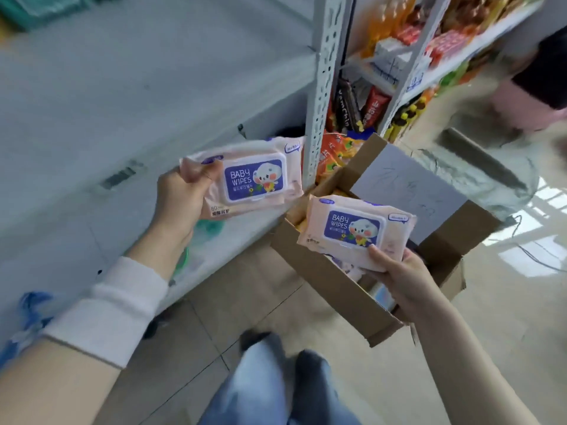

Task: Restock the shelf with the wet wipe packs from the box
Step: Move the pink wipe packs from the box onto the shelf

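Observation:
My left hand (181,197) grips a pink baby wipes pack (245,176) by its left end and holds it in front of the grey shelf (129,124). My right hand (402,277) holds a second pink baby wipes pack (356,228) from below, just above the open cardboard box (319,265) on the floor. Both packs show a blue "BABY WIPES" lid with a cartoon figure. More packs lie inside the box, mostly hidden behind the pack and my hand.
A perforated metal upright (322,87) separates the grey shelf from shelves of snacks and bottles (395,62) at the right. A person (540,81) stands at the far right on the tiled floor. My legs (276,381) are below.

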